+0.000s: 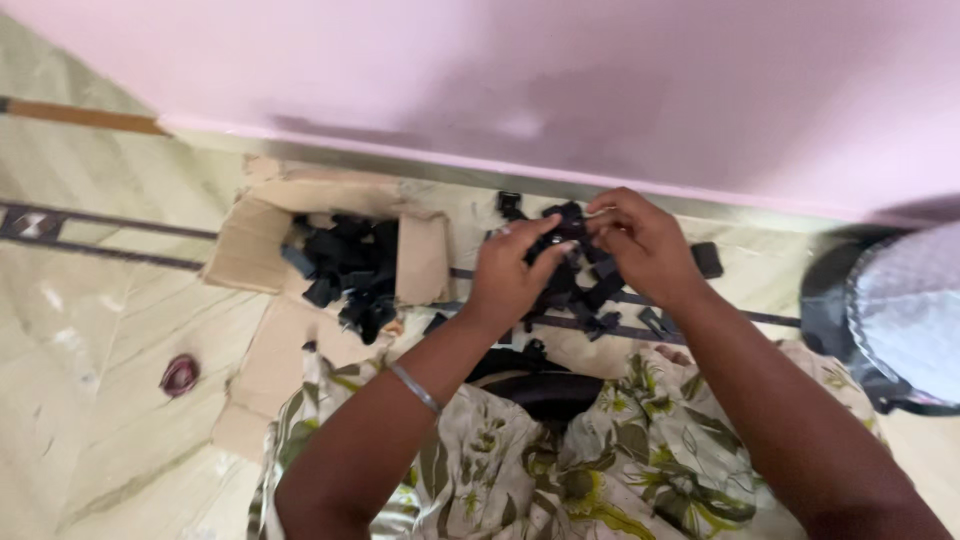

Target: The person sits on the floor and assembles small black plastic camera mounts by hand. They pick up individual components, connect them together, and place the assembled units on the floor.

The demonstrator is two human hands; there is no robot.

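Fingers (535, 235) of both hands are pinching one small black plastic part (570, 225) between them, held above the floor (90, 400) close to the pink wall (480, 70).

Head view:
- Left hand (508, 275) is gripping the part from its left side, thumb and forefinger closed narrowly on it. One silver bangle (415, 388) is sitting on this forearm.
- Right hand (640, 240) is gripping the same part from its right side, fingertips curled in tight on it.
- Beneath the hands, a loose heap of black parts (590, 295) is lying on the floor beside the wall; the count cannot be told, as the pieces overlap.
- One opened brown cardboard box (250, 240), flaps spread flat, is lying left of the hands, well apart from them. A second heap of black pieces (350, 270) is filling it.
- One small dark red round object (180, 374) is resting on the floor near the box's lower left flap.
- One floral cloth (600, 460) is covering the person's lap at the bottom edge.
- One dark round container (835, 300) is standing at the right edge.
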